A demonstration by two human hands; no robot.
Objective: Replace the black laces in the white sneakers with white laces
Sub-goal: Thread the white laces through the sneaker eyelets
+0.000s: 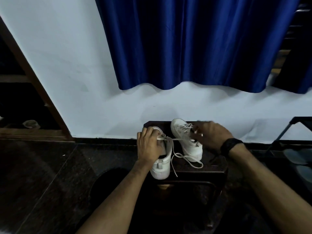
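A blue curtain [199, 43] hangs over the pale wall behind a small dark stool [214, 168]; a dark-framed glass table [287, 130] crowds its right side. 2 white sneakers [186, 139] fill the stool top, heels near its front edge. The left hand [149, 146] grips the near sneaker, fingers curled over its top. The right hand [211, 134], blurred, pinches a white lace [179, 139] stretched between them.

stool top [214, 168]: crowded by two sneakers [189, 141] and loose lace [187, 159]
behind: wall [185, 105] close
right: frame [283, 130] near
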